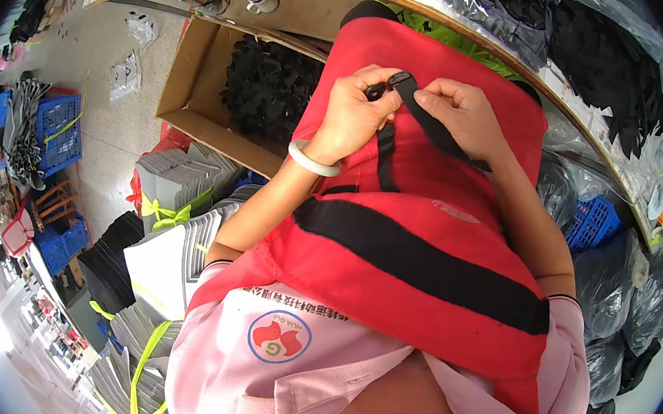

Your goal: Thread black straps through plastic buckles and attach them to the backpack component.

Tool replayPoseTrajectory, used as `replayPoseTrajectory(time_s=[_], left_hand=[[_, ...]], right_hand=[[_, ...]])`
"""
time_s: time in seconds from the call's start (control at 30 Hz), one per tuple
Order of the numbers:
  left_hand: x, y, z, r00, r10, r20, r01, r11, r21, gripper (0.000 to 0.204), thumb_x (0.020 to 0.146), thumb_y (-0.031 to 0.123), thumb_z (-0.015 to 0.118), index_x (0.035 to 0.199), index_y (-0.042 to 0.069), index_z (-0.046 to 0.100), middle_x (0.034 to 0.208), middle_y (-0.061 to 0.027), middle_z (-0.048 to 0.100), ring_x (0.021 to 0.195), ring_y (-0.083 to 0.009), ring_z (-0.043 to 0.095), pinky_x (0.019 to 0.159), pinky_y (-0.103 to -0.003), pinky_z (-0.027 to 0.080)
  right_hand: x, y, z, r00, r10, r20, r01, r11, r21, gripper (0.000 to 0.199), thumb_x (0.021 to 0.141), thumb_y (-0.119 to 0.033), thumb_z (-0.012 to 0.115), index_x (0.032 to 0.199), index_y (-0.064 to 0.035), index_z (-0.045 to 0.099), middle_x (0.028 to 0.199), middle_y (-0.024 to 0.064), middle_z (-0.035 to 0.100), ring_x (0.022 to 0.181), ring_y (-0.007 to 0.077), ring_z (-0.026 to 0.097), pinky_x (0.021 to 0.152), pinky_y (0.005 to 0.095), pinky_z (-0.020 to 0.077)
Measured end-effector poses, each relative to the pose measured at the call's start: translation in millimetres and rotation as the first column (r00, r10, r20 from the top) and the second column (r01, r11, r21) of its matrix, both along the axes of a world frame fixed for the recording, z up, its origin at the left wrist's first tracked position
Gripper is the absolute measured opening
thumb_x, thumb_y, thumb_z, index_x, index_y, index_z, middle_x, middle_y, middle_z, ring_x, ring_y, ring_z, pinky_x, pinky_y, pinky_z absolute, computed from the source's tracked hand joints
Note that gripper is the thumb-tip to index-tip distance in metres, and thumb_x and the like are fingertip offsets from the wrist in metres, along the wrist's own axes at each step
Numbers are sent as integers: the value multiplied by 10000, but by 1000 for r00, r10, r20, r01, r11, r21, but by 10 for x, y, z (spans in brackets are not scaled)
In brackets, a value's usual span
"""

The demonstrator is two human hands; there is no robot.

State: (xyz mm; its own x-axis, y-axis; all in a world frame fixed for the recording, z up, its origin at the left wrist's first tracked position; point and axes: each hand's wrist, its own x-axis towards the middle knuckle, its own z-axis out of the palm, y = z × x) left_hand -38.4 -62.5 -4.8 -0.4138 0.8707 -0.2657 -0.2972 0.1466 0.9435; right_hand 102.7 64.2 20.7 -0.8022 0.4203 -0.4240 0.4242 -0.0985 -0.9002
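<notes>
Above my lap, a wide black strap (430, 126) runs between my two hands. A small, dark, buckle-like piece (399, 78) sits at its upper end. My left hand (355, 114), with a pale bangle on the wrist, is closed in a pinch at that end, and a black loop (374, 91) shows between its fingers. With thumb and fingers, my right hand (467, 123) grips the strap just below the buckle-like piece. The strap's lower end hangs under my right hand, over the red apron (444, 57). My fingers partly hide how the pieces join.
A cardboard box (187, 70) of black pieces (272, 83) stands left of my knees. Stacked grey-white sheets (168, 259), tied with yellow-green ribbon, lie at my left. A worktable edge (580, 112) curves ahead and right, bearing black scraps (605, 66). Plastic bags (607, 276) crowd the right.
</notes>
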Motion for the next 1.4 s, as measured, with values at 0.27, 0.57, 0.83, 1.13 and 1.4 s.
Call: replayPoseTrajectory(time_s=[0.27,0.57,0.83,1.13,1.4], left_hand=[[6,-33,5,788,-88,-609,128,992,23,231,784,-21,690,1012,-14,657,890,-43,610,808,-121,575,687,-247,462],[11,-65,-18,996,65,-67,-69,995,-66,92,841,23,693,917,-26,687,682,5,600,537,-45,515,494,-191,427],[-39,-73,-74,797,-61,-601,98,995,29,85,820,11,693,895,-25,677,756,15,597,662,-59,516,588,-215,421],[-40,-66,-128,900,40,-434,1,996,94,136,771,16,712,902,-7,688,708,-52,586,600,-127,540,547,-255,425],[-31,-67,-93,822,51,-567,24,992,125,138,777,40,719,904,-5,688,705,-77,589,596,-171,560,556,-287,448]], right_hand=[[-33,-80,11,978,-208,6,200,929,-312,179,946,-207,577,912,-38,624,619,-38,537,467,35,489,406,185,370],[-9,-105,2,983,-173,58,183,928,-325,183,942,-207,579,895,-33,609,620,-14,539,420,63,500,381,195,394],[-40,-113,-25,979,-206,13,195,902,-384,178,933,-203,590,876,-36,611,613,-20,525,415,64,490,379,195,389],[-33,-170,-32,974,-228,11,213,890,-403,182,945,-193,571,879,-26,603,618,-16,522,411,62,463,378,201,374],[-44,-171,-58,950,-297,-100,206,832,-515,180,929,-197,597,882,-24,618,651,9,565,460,71,489,418,206,401]])
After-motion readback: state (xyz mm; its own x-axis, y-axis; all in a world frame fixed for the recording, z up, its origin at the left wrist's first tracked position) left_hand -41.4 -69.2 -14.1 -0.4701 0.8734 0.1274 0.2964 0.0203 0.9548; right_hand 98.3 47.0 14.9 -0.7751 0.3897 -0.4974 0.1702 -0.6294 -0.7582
